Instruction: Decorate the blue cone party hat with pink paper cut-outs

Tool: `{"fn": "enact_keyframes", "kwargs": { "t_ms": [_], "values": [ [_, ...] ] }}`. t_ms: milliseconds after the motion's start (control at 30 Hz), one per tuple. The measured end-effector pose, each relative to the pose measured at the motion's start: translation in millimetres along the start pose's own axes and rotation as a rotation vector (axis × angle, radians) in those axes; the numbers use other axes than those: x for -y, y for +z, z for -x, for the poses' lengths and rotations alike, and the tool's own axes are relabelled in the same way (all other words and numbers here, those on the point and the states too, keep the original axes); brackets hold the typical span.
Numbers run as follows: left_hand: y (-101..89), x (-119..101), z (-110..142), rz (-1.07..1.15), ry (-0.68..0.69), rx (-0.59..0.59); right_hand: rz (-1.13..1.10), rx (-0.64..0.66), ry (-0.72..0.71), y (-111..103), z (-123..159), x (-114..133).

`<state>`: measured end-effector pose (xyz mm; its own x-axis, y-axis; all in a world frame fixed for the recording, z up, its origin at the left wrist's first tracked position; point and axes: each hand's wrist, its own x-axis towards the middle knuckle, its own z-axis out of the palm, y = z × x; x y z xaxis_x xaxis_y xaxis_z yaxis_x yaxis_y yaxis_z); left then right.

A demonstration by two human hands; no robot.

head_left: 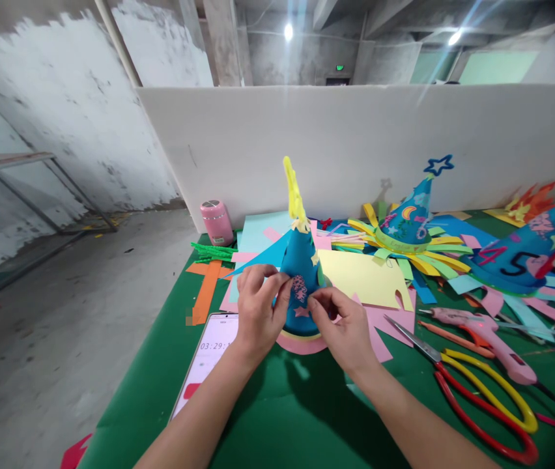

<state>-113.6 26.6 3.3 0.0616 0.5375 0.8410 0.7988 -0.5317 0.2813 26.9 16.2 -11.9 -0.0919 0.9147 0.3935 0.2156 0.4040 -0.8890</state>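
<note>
A blue paper cone hat (296, 257) stands upright before me, with a yellow fuzzy pipe cleaner (293, 189) rising from its tip and a pink brim (301, 345) at its base. On its front are a lacy pink paper cutout (299, 290) and a pink star (301, 312). My left hand (260, 306) is closed, thumb and forefinger pinched at the cutout's left edge. Against the hat's right front, my right hand (343, 322) is also pinched, its fingertips beside the cutout and star; whatever lies between them is hidden.
Right of the hat lie scissors (438, 358) and a pink glue gun (492, 335). Two decorated cone hats (407, 212) stand farther right among paper strips. A phone (204, 358) lies by my left forearm; a pink canister (217, 223) stands behind, near a white partition (258, 143).
</note>
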Motion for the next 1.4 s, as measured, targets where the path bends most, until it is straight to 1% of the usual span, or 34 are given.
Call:
{"fn": "enact_keyframes", "kwargs": {
  "t_ms": [200, 400, 567, 833, 1033, 1133, 1267, 1333, 1400],
  "values": [
    [0.4, -3.3, -0.9, 0.011, -0.017, 0.001, 0.065, -0.032, 0.053, 6.0, -0.9, 1.4],
    [1.0, -4.1, -0.9, 0.03, -0.021, -0.001, 0.079, -0.046, 0.028, 5.9, -2.7, -0.4],
    [2.8, -3.9, -2.6, 0.015, -0.023, -0.002, 0.047, -0.058, 0.004, 5.2, -3.5, -1.4],
    [3.6, -3.6, -3.2, 0.005, -0.024, -0.019, -0.021, -0.082, 0.042, 3.4, -4.9, -1.6],
    [5.5, 0.8, -3.9, 0.04, -0.073, -0.033, -0.047, -0.096, 0.055, 3.2, -6.6, -2.3],
    [6.3, 3.6, -5.0, 0.073, -0.107, 0.015, -0.052, -0.096, 0.069, 2.4, -7.6, -2.1],
    [6.1, 4.5, -6.2, 0.167, -0.189, 0.13, -0.074, -0.117, 0.088, 0.8, -9.1, -2.7],
    [5.6, 4.0, -5.8, 0.201, -0.215, 0.154, -0.079, -0.156, 0.085, 0.5, -9.1, -4.6],
    [4.9, 3.2, -5.3, 0.222, -0.228, 0.157, -0.046, -0.224, 0.049, 0.6, -8.8, -7.1]
  ]
}}
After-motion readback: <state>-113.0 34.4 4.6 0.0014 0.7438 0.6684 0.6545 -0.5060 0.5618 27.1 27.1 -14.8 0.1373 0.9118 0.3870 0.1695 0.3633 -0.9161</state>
